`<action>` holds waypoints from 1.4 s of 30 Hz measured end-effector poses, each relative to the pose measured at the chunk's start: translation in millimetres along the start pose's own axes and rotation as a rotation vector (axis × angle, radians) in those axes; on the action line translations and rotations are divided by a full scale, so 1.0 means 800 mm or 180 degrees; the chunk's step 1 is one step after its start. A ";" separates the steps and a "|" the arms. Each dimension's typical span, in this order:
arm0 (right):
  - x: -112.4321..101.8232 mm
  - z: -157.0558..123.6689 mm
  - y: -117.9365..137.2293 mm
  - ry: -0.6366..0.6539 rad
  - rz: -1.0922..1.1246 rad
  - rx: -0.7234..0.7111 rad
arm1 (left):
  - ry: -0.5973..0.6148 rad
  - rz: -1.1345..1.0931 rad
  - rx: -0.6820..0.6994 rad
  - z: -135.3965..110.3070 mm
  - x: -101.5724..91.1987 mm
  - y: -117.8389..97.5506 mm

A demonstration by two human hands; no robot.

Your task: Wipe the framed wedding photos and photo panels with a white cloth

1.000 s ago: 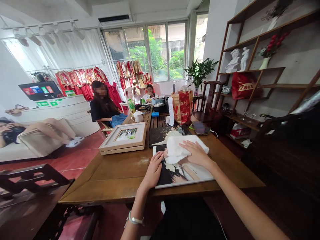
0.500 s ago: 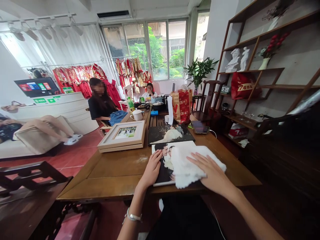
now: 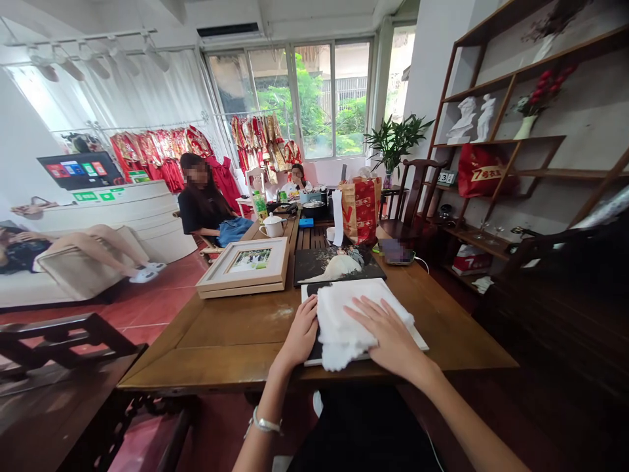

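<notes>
White cloth (image 3: 344, 321), thick and rumpled, is lying over most of a photo panel (image 3: 419, 339) at the near edge of the wooden table (image 3: 230, 341). Only the panel's pale rim and a dark strip by the near left corner are showing.

The right hand (image 3: 388, 331) is pressing flat on the cloth from five o'clock. Its fingers are stretched out and slightly spread, and are gripping nothing. The palm is bearing on the fabric, with the fingertips pointing toward ten o'clock.

The left hand (image 3: 301, 334) is resting at nine o'clock of the cloth. Its fingers are straight and close together and are lying along the panel's left edge, again with nothing clasped. The fingertips seem to be touching the cloth's hem, though the fold is hiding the exact contact. A silver bracelet (image 3: 264, 425) is circling that wrist.

At twelve o'clock of the cloth, just beyond the panel, a dark photo print (image 3: 339, 264) is lying flat. At ten o'clock a framed picture (image 3: 246, 262) is sitting on the table, well apart from both hands. At one o'clock a phone (image 3: 396, 251) is lying near the table's right side. Further back a red paper bag (image 3: 361, 208) is standing upright, and a white teapot (image 3: 272, 226) is standing behind the frame.

A seated person (image 3: 201, 200) in a dark top is sitting at the table's far left side. A wooden shelf (image 3: 511, 137) is lining the wall at three o'clock.
</notes>
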State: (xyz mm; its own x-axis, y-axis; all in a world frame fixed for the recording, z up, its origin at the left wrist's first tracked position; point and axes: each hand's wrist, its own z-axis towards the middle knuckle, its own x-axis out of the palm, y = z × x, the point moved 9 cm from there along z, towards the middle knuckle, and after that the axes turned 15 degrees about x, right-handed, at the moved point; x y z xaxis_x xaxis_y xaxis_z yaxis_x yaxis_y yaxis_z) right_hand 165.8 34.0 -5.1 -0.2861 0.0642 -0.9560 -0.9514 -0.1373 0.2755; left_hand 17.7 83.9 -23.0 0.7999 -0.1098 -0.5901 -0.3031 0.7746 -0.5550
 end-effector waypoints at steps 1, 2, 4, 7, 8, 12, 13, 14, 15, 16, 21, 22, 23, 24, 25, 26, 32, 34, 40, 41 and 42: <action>0.000 -0.021 0.002 0.0013 -0.0001 -0.0096 | -0.0014 -0.0009 -0.0013 0.000 0.000 -0.001; -0.002 -0.040 0.001 0.0025 0.0000 -0.0160 | -0.0034 -0.0027 -0.0024 0.001 0.000 -0.001; -0.004 -0.068 -0.007 0.0097 -0.0004 -0.0250 | -0.0079 -0.0076 -0.0030 0.001 0.000 0.000; -0.008 -0.075 -0.029 0.0096 -0.0090 -0.0137 | -0.0090 -0.0114 -0.0016 0.000 0.002 0.002; -0.010 -0.067 -0.037 0.0040 -0.0139 -0.0023 | -0.0083 -0.0112 -0.0018 -0.001 0.002 0.004; -0.014 -0.005 -0.052 -0.0140 -0.0245 0.0608 | -0.0098 -0.0103 -0.0024 -0.004 0.000 0.008; -0.013 0.014 -0.049 -0.0095 -0.0224 0.0690 | -0.0098 -0.0104 -0.0007 -0.004 -0.001 0.008; -0.010 0.032 -0.044 -0.0011 -0.0195 0.0703 | -0.0094 -0.0104 0.0014 -0.004 -0.001 0.008; -0.007 0.048 -0.037 0.0079 -0.0174 0.0667 | -0.0091 -0.0102 0.0039 -0.004 -0.001 0.008; -0.004 0.062 -0.029 0.0149 -0.0169 0.0612 | -0.0091 -0.0098 0.0065 -0.004 -0.002 0.007; -0.001 0.074 -0.003 0.0143 -0.0224 0.0413 | -0.0105 -0.0061 0.0135 -0.003 -0.001 0.006; 0.000 0.063 0.003 0.0144 -0.0213 0.0317 | -0.0102 -0.0045 0.0131 -0.003 -0.001 0.006; 0.002 0.048 0.009 0.0153 -0.0202 0.0210 | -0.0095 -0.0028 0.0119 -0.003 -0.001 0.006; 0.004 0.030 0.014 0.0173 -0.0192 0.0096 | -0.0086 -0.0011 0.0098 -0.003 -0.001 0.007; 0.006 0.010 0.019 0.0200 -0.0181 -0.0012 | -0.0076 0.0003 0.0070 -0.004 0.000 0.008; 0.007 -0.011 0.023 0.0228 -0.0168 -0.0107 | -0.0064 0.0010 0.0048 -0.004 0.000 0.008; 0.004 -0.074 0.023 0.0277 -0.0084 -0.0307 | -0.0109 -0.0001 0.0054 -0.005 -0.002 0.005; 0.003 -0.055 0.013 0.0268 -0.0131 -0.0137 | -0.0094 0.0002 0.0015 -0.005 -0.002 0.006; 0.001 0.051 -0.005 0.0175 -0.0243 0.0362 | -0.0007 0.0017 0.0014 -0.004 0.000 0.008; 0.002 0.063 -0.004 0.0153 -0.0273 0.0402 | -0.0018 -0.0005 0.0026 -0.004 0.000 0.008; 0.002 0.071 -0.002 0.0123 -0.0310 0.0418 | -0.0037 -0.0037 0.0037 -0.004 -0.001 0.008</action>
State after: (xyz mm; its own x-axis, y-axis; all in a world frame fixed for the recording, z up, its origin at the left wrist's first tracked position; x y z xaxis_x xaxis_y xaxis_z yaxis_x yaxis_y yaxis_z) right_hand 160.1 90.3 -1.6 -0.1896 0.0326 -0.9813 -0.9819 -0.0017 0.1896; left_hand 13.4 87.2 -28.2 0.8092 -0.1116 -0.5768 -0.2879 0.7805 -0.5549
